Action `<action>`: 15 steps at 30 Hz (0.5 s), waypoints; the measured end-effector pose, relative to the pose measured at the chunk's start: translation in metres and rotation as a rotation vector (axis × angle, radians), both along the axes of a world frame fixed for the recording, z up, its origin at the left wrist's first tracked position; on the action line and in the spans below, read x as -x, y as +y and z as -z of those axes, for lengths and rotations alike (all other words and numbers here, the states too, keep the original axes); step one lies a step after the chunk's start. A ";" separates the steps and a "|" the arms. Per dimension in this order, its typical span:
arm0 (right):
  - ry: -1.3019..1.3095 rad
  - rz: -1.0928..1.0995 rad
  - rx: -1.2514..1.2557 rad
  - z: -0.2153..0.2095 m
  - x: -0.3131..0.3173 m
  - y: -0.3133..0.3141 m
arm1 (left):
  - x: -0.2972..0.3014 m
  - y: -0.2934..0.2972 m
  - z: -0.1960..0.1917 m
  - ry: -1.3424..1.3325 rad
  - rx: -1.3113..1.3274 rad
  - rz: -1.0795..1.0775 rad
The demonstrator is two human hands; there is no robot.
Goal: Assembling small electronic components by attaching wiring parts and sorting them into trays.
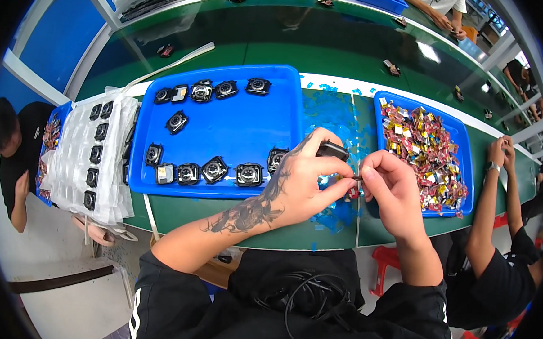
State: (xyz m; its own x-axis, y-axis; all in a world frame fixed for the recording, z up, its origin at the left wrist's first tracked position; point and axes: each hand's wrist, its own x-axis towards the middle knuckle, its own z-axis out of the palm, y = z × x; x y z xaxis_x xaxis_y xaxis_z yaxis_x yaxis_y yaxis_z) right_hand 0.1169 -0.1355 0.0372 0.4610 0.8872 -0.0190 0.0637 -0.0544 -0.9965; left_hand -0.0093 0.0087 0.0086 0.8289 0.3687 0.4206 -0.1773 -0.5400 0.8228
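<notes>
left hand, tattooed along the forearm, is clenched round a small black boxy module whose top corner shows above the knuckles; thumb and forefinger also pinch toward the gap between the hands. right hand is pinched shut on a tiny dark part with a red bit, held just at the left fingertips. the part lies between the two hands, to the right of the left fingers and touching or almost touching them; contact cannot be told. its long axis looks roughly horizontal, pointing from the right hand toward the black module, though it is too small to be sure. both hands hover above the green work surface, over a scatter of blue film scraps. right hand is nearer the small part; left hand is nearer the module. to the left, a wide blue plastic tray carries round-lensed black modules in loose rows. to the right, a second blue tray is heaped with small red and yellow parts. beside it, another person's forearm rests at the surface edge.
</notes>
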 end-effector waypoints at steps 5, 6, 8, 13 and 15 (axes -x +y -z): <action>0.197 -0.245 0.178 -0.003 -0.020 0.003 | -0.003 0.006 0.005 -0.230 -0.444 -0.047; 0.199 -0.230 0.177 -0.004 -0.021 0.004 | -0.003 0.007 0.005 -0.275 -0.533 -0.049; 0.300 -0.253 0.190 -0.001 -0.023 0.005 | -0.004 0.006 0.004 -0.290 -0.521 -0.003; -0.989 0.168 0.088 0.022 -0.021 0.013 | -0.005 0.000 0.001 -0.173 -0.280 -0.034; -0.812 0.133 0.064 0.016 -0.016 0.011 | -0.004 -0.004 -0.001 -0.053 0.026 -0.080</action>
